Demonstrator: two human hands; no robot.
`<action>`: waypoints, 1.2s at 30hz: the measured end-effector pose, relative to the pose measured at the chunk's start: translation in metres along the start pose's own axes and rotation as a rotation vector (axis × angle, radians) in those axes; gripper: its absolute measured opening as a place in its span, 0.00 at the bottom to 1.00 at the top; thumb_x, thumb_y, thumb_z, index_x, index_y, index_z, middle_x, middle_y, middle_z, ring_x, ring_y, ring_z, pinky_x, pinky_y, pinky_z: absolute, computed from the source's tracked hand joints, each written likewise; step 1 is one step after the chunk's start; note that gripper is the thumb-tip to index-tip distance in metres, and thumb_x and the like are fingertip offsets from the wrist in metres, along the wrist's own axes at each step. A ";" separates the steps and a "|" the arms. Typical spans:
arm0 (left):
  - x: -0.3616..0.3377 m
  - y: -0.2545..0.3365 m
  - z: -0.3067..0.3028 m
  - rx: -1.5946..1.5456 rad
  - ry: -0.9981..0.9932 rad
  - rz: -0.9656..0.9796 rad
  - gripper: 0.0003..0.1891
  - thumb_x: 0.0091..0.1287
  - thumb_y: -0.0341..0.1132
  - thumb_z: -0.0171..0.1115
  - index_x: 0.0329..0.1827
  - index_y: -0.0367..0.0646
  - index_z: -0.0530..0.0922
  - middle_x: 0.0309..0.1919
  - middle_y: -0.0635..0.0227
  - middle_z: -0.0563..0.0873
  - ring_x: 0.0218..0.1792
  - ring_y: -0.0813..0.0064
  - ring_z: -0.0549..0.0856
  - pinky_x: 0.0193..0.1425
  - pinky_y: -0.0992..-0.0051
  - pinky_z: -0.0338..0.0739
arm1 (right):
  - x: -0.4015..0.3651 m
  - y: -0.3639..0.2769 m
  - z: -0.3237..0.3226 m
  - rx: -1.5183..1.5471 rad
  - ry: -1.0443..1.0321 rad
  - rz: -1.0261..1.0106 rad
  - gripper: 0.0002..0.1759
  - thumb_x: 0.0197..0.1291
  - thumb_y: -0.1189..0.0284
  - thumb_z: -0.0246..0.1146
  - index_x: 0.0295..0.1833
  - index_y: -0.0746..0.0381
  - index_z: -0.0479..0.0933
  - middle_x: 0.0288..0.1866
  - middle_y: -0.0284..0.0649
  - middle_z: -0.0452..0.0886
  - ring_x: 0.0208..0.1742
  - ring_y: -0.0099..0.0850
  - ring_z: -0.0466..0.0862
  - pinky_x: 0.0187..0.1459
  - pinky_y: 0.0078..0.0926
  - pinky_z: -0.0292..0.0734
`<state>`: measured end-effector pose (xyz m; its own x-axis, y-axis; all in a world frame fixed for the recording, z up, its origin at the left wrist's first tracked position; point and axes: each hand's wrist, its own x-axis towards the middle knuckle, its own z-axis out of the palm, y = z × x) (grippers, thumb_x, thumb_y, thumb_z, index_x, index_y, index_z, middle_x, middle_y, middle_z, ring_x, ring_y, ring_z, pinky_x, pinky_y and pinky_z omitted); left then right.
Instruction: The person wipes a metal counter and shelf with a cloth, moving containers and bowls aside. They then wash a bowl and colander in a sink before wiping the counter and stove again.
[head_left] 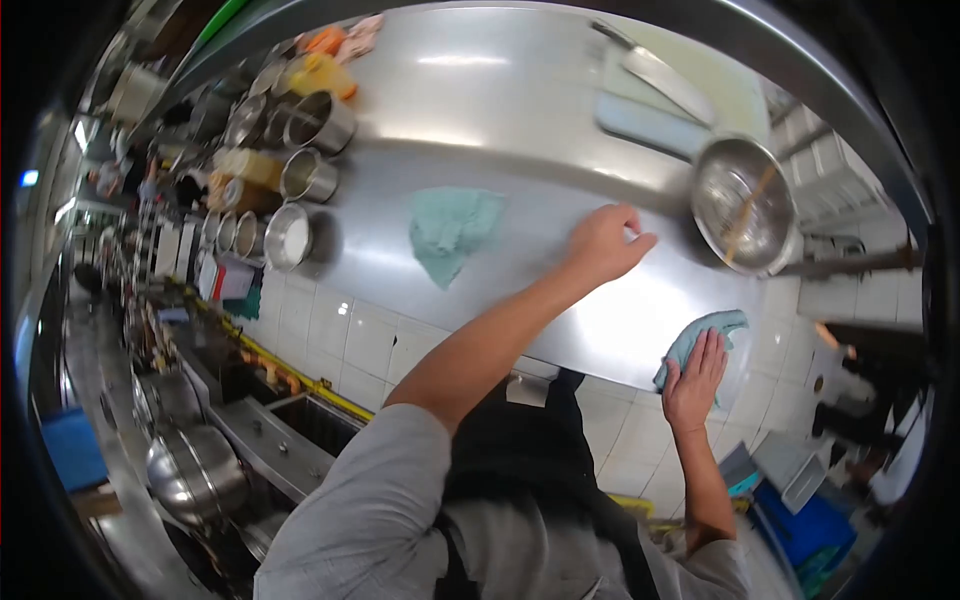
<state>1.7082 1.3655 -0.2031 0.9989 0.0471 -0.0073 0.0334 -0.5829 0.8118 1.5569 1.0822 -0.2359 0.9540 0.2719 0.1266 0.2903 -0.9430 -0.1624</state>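
Observation:
My right hand (697, 382) lies flat on a folded green cloth (683, 343) at the table's near right edge, fingers stretched out over it. Above the middle of the steel table, my left hand (606, 245) has its fingers curled in, thumb and forefinger close together. A small whitish patch shows between them; I cannot tell whether it is a held thing or glare. A second green cloth (453, 232) is spread on the table left of my left hand. To the right of that hand stands a steel bowl (712, 225) with a wooden stick (752, 215) in it.
A large knife (665, 83) rests on cutting boards (737, 95) at the far right. Steel pots (322, 125) and small bowls (289, 237) line the left end, beside a yellow container (322, 76). A metal bar (850, 262) juts out at the right. Behind my left elbow are sinks and a wok (197, 474).

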 end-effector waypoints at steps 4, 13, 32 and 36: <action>-0.058 -0.080 -0.110 0.705 0.488 0.030 0.23 0.59 0.51 0.75 0.55 0.51 0.85 0.58 0.55 0.83 0.63 0.48 0.78 0.66 0.46 0.69 | 0.060 -0.063 0.027 0.060 -0.010 -0.080 0.41 0.68 0.60 0.64 0.78 0.75 0.61 0.81 0.64 0.59 0.83 0.62 0.57 0.82 0.56 0.49; -0.232 -0.176 -0.202 0.120 0.435 -0.124 0.24 0.59 0.26 0.66 0.61 0.43 0.80 0.56 0.57 0.84 0.57 0.53 0.83 0.63 0.61 0.77 | 0.235 -0.279 0.105 0.108 0.176 -0.340 0.40 0.70 0.54 0.62 0.74 0.75 0.66 0.76 0.63 0.68 0.79 0.60 0.64 0.80 0.53 0.56; -0.293 -0.317 -0.428 -1.283 0.634 -0.535 0.23 0.65 0.30 0.61 0.64 0.35 0.76 0.52 0.59 0.87 0.47 0.64 0.89 0.49 0.63 0.87 | 0.147 -0.636 0.157 0.721 -0.367 -0.910 0.23 0.61 0.69 0.63 0.61 0.66 0.79 0.64 0.55 0.79 0.64 0.54 0.78 0.68 0.46 0.74; -0.308 -0.316 -0.435 -1.265 0.535 -0.728 0.21 0.67 0.35 0.63 0.61 0.37 0.78 0.48 0.61 0.88 0.44 0.63 0.89 0.47 0.65 0.86 | 0.134 -0.576 0.138 0.529 -0.245 -1.060 0.24 0.63 0.70 0.61 0.65 0.63 0.78 0.68 0.51 0.78 0.70 0.52 0.76 0.71 0.48 0.71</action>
<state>1.3752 1.8875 -0.2033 0.6433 0.4402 -0.6264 0.1638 0.7201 0.6743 1.5279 1.6887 -0.2602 0.1962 0.9454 0.2603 0.8769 -0.0504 -0.4780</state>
